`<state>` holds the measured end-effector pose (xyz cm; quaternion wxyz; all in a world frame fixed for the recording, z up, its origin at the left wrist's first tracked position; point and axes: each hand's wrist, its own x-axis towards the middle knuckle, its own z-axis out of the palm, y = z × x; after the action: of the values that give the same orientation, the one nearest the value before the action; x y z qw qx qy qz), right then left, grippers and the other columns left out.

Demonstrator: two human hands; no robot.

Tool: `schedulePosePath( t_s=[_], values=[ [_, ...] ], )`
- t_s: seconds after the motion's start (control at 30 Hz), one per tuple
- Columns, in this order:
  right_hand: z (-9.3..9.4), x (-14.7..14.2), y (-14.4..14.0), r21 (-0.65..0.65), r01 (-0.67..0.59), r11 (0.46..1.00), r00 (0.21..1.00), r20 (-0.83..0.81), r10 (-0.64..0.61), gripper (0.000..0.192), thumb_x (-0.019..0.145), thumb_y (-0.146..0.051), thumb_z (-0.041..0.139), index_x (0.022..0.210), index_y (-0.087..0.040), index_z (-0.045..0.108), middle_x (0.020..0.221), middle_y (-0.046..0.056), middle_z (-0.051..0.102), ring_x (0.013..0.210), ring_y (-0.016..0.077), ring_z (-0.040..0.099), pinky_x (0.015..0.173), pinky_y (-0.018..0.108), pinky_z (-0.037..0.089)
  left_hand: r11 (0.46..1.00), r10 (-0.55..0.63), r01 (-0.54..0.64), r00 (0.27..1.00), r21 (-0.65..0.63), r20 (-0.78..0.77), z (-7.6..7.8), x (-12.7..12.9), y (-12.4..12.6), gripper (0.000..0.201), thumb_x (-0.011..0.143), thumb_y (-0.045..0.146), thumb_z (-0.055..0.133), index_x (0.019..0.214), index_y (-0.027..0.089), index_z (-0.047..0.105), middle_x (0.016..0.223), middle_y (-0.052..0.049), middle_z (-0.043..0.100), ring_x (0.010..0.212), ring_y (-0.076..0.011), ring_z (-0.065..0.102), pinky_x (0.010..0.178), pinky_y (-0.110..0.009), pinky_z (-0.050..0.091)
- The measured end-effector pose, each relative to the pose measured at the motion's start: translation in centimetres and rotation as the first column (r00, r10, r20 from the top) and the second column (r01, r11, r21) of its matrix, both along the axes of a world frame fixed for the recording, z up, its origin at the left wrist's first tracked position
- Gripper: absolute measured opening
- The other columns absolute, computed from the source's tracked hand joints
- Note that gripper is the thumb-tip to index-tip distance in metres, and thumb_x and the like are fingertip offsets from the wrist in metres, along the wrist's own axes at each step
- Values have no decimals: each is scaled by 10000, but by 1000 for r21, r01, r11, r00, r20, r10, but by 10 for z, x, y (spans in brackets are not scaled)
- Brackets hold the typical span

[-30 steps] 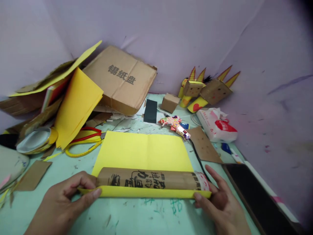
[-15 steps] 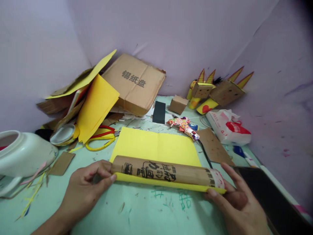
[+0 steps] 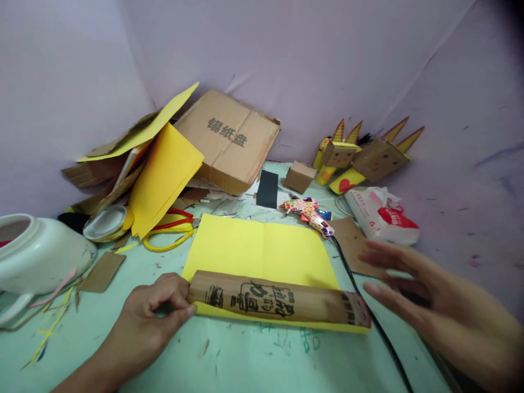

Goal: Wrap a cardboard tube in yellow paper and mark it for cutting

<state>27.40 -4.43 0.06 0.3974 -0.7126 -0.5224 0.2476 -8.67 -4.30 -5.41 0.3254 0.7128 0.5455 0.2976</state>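
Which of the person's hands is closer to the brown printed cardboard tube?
Left. The left hand grips the cardboard tube at its left end. The right hand hangs open in the air just off its right end, not touching.

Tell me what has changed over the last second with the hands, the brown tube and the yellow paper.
The right hand has let go of the brown tube and lifted away to the right, fingers spread, touching nothing. The near edge of the yellow paper, earlier folded up against the tube, has dropped flat. The left hand still pinches the tube's left end, and the tube still lies across the paper's near edge.
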Motion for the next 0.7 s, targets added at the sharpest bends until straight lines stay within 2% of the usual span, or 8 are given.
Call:
schedulePosePath(
  t_s=[0.03,0.1,0.17,0.2,0.27,0.33,0.53,0.7],
  values=[
    [7,-9,18,-17,-163,987,984,73,164,498,624,-448,713,1081,-255,669,1043,74,705,888,281,653,791,418,517,1000,-1,1,1000,1,-1,0,0,0,260,801,270,536,556,203,482,625,16,547,692,-143,560,617,-247,437],
    [11,-32,58,-7,-423,906,883,224,414,389,756,-399,598,1112,-247,634,1061,54,695,994,269,619,869,431,481,1000,-8,8,1000,13,-7,-1,-1,1,262,802,262,540,557,202,470,618,25,540,680,-135,555,608,-236,430],
    [4,-58,93,-170,-563,809,707,407,578,333,800,-278,556,1121,-214,611,1124,59,670,1033,239,603,885,382,471,999,-18,18,1000,45,-5,-3,-2,1,260,799,258,546,559,202,462,605,33,534,662,-127,552,596,-224,424],
    [-2,-69,107,-305,-582,754,581,493,648,382,801,-236,549,1180,-192,571,1166,74,649,1045,227,599,884,351,469,998,-22,22,1000,63,-4,-4,-3,1,255,796,255,549,562,201,462,604,36,537,654,-122,551,590,-218,422],
    [-15,-87,128,-365,-565,740,512,548,661,454,773,-197,579,1220,-134,537,1185,140,628,1091,268,569,894,363,446,996,-24,25,1000,86,-12,-6,-4,2,248,794,247,551,566,200,466,612,37,549,647,-115,553,582,-207,419],
    [-24,-97,139,-385,-536,751,488,584,648,466,759,-198,595,1213,-107,536,1179,183,617,1102,306,554,871,377,439,996,-35,37,999,84,-26,-5,-4,3,250,794,239,545,560,199,466,606,36,551,646,-114,553,579,-202,420],
    [-23,-98,150,-476,-476,739,438,600,669,180,765,-267,576,897,-190,672,935,93,711,872,255,644,651,294,427,1000,-29,28,997,-6,-72,0,-2,5,215,761,223,547,566,197,461,640,34,547,655,-115,542,592,-213,396],
    [-25,-101,149,-478,-457,750,411,634,655,172,770,-242,535,834,-173,679,901,118,709,858,263,639,623,297,392,994,-21,10,995,-106,-99,4,-1,8,180,708,226,558,558,201,461,614,48,497,601,-111,499,557,-220,354]
  ],
)
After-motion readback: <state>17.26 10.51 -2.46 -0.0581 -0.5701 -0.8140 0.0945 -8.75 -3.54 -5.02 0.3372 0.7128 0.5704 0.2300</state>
